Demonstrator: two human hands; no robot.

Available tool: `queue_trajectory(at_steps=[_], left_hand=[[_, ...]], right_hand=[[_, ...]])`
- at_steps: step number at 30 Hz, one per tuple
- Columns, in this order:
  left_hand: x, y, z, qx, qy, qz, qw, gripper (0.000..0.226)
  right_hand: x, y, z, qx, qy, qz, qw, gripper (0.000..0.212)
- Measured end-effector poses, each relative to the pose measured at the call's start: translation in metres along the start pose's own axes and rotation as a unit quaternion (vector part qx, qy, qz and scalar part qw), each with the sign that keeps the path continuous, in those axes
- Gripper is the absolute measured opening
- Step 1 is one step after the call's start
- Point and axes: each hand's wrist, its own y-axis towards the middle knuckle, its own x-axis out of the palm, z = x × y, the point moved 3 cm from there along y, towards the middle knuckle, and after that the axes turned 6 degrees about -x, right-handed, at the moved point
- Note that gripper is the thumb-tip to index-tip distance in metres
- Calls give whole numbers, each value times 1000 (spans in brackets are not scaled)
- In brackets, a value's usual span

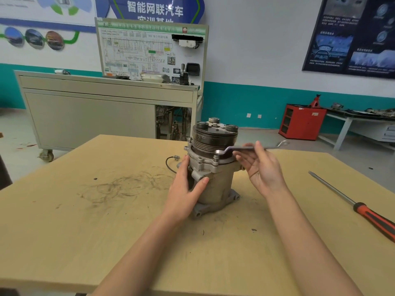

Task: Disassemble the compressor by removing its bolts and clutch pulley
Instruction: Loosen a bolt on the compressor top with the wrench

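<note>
A grey metal compressor (215, 184) stands upright on the wooden table (85, 221). Its dark grooved clutch pulley (213, 137) sits on top. My left hand (186, 186) grips the left side of the housing, thumb across the front. A silver ring wrench (245, 148) sits with its ring end on a bolt (216, 155) at the front flange. My right hand (260, 167) touches the wrench's shaft with straight, spread fingers, palm facing left. More bolts stand along the flange.
A long screwdriver (352, 204) with a red and black handle lies at the table's right. A black wire with a connector (173, 160) trails from the compressor's left. A grey cabinet on wheels (102, 110) stands behind the table.
</note>
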Motion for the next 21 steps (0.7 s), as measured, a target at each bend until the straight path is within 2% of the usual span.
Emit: queue_trajectory(at_steps=[3, 5, 7, 11, 13, 14, 20, 21], left_hand=[[0, 0, 1, 1, 5, -1, 1000, 93], [1, -1, 1, 2, 5, -1, 1000, 92], [1, -1, 1, 2, 7, 0, 1000, 93], [1, -1, 2, 4, 9, 4, 1000, 94], [0, -1, 2, 3, 8, 6, 1000, 94], [0, 0, 2, 3, 11, 7, 1000, 93], [2, -1, 6, 18, 18, 11, 1000, 74], [2, -1, 6, 19, 15, 9, 1000, 73]], right_hand=[[1, -4, -29, -145, -122, 69, 980, 30], [11, -13, -52, -253, -251, 55, 933, 29], [34, -24, -66, -357, -370, -6, 858, 26], [82, -44, -60, -536, -538, -118, 640, 31], [94, -52, -46, -564, -590, -149, 558, 31], [95, -55, -39, -566, -613, -158, 528, 30], [99, -73, -8, -559, -673, -186, 447, 5], [101, -74, -4, -560, -686, -182, 429, 7]])
